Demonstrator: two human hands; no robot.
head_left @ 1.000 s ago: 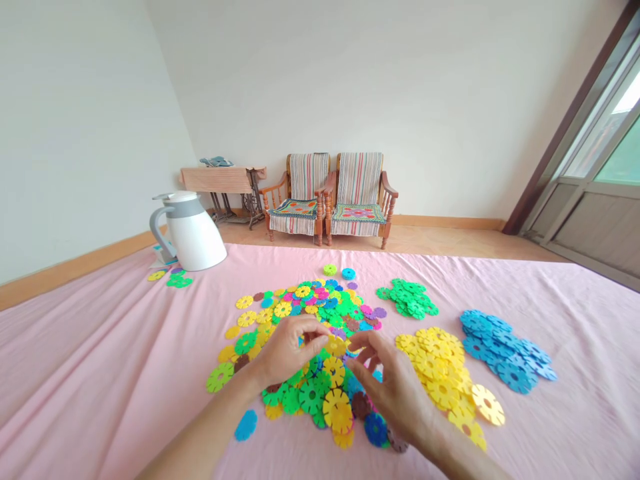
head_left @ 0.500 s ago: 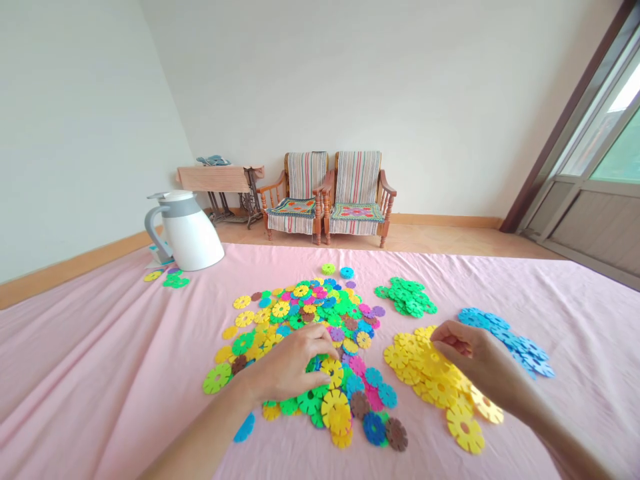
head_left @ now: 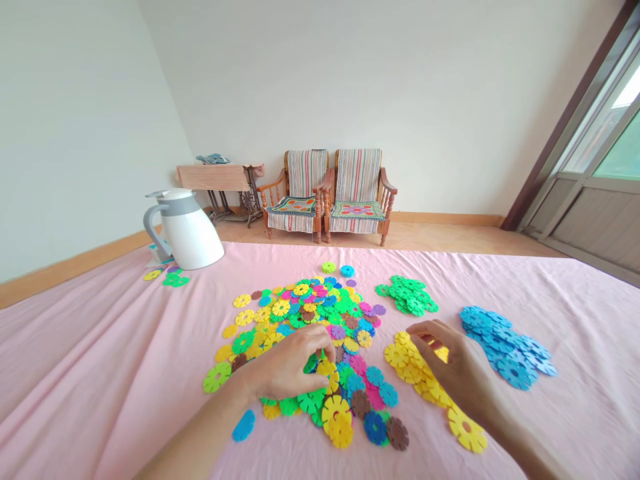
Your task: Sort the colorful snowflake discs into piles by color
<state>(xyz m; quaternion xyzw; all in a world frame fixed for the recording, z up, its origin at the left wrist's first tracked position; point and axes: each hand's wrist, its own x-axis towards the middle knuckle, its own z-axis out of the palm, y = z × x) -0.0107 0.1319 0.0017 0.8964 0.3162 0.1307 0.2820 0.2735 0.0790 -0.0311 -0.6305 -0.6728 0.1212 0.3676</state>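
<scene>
My left grip (head_left: 285, 368) is curled down at the near edge of the mixed heap of plastic flower discs (head_left: 300, 313), resting on a yellow disc (head_left: 327, 368); I can't tell whether it has hold of it. My right grip (head_left: 450, 360), half closed, has moved left, over the yellow pile (head_left: 413, 360), with a yellow piece (head_left: 440, 353) showing inside the curl. The blue pile (head_left: 505, 347) lies just beside it, the green pile (head_left: 406, 295) farther up the pink sheet (head_left: 100, 360), and a white jug (head_left: 187, 230) stands off by the sheet's far left edge.
</scene>
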